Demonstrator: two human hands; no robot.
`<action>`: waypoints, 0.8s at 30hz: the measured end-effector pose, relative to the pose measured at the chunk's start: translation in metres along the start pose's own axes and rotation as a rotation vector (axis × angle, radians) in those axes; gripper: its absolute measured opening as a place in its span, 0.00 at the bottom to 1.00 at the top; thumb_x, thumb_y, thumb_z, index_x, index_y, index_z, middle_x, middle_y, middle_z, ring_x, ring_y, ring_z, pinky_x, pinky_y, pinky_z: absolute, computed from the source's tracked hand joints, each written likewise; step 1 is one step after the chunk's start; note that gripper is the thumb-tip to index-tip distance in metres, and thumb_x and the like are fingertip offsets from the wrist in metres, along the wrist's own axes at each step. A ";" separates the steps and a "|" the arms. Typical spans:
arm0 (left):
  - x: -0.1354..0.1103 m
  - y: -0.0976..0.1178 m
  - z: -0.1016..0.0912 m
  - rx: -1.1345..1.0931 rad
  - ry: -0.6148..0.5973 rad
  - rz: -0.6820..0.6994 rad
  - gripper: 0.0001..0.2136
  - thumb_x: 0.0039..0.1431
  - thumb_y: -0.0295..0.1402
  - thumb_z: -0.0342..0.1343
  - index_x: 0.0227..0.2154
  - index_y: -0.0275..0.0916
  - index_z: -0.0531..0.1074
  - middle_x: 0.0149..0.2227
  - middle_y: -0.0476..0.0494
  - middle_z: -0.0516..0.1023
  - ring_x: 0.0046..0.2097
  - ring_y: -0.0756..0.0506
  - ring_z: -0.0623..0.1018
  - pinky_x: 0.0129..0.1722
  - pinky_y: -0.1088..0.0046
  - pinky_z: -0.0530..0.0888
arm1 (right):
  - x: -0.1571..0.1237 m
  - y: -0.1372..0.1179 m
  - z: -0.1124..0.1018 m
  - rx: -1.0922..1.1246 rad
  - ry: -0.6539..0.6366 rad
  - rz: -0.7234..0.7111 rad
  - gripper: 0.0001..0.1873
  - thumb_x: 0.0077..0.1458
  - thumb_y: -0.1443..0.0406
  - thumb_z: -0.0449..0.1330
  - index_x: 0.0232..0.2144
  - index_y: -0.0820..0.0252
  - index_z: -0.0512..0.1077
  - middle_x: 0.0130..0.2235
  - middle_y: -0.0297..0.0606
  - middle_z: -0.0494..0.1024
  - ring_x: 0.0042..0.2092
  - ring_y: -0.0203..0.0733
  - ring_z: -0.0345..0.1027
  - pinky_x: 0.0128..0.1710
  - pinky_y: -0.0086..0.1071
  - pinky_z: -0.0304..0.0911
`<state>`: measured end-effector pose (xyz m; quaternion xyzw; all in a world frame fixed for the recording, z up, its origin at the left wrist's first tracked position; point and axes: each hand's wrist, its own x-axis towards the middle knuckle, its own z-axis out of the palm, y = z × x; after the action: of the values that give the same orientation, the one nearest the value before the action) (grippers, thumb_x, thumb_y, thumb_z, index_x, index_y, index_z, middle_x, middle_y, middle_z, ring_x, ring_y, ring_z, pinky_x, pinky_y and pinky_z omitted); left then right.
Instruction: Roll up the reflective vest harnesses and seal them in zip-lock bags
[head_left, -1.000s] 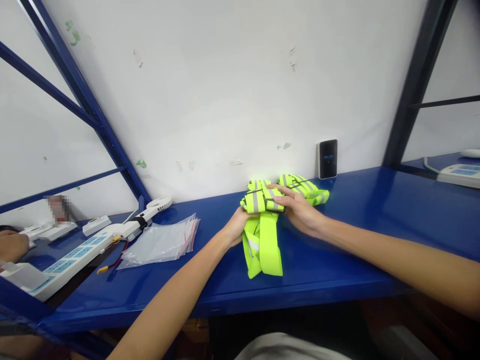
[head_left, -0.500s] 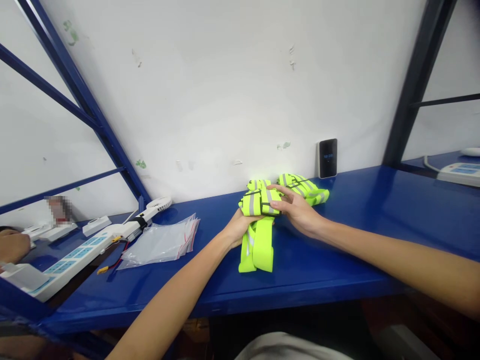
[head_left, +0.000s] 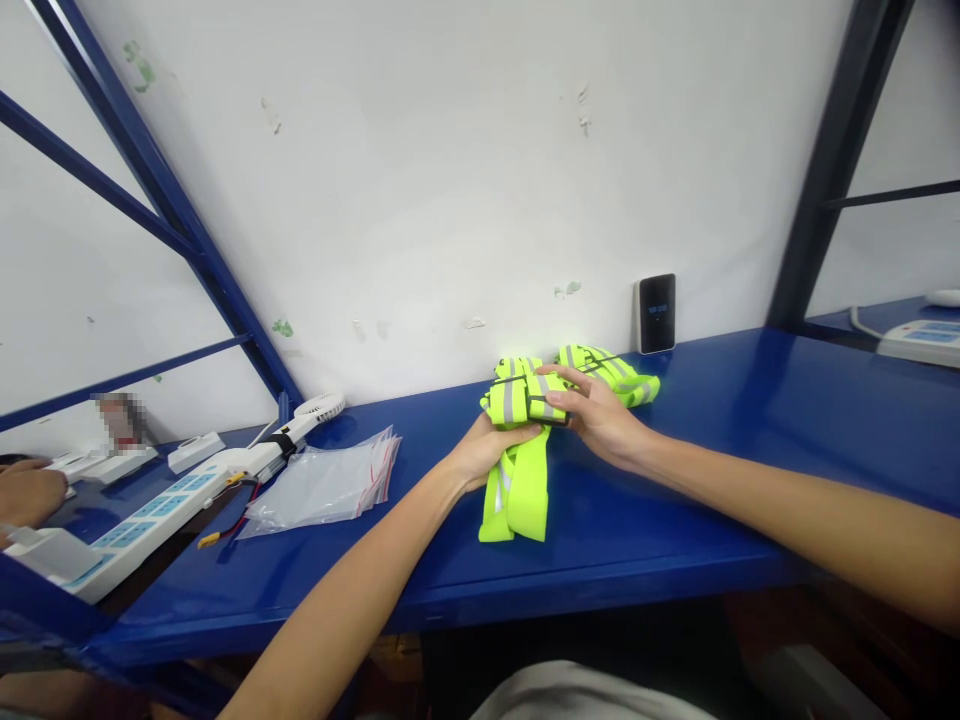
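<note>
Beyond the held bundle (head_left: pixel 511 404), blue digits (head_left: pixel 658 310), unreadably blurred.

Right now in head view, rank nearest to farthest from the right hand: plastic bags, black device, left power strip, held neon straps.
1. Held neon straps, touching right hand.
2. Black device, by the wall.
3. Plastic bags, left side.
4. Left power strip, leftmost.

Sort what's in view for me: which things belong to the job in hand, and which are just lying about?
In the job:
- held yellow-green strap bundle
- similar bundles behind it, probably

Lying about:
- clear plastic bags, untouched
- power strip
- white fan
- dark-screened device
</note>
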<state>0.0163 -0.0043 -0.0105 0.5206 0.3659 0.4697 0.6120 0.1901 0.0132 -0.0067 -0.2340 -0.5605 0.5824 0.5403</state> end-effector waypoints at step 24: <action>0.002 -0.005 -0.012 0.194 0.126 0.193 0.15 0.36 0.21 0.63 0.32 0.32 0.79 0.31 0.42 0.82 0.35 0.41 0.80 0.34 0.70 0.73 | -0.005 -0.003 0.004 -0.197 -0.112 0.020 0.46 0.44 0.66 0.68 0.63 0.52 0.54 0.52 0.41 0.73 0.53 0.48 0.69 0.56 0.45 0.64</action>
<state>0.0068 0.0009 -0.0173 0.5798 0.3953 0.5205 0.4865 0.1889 0.0065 -0.0041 -0.2586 -0.6419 0.5420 0.4768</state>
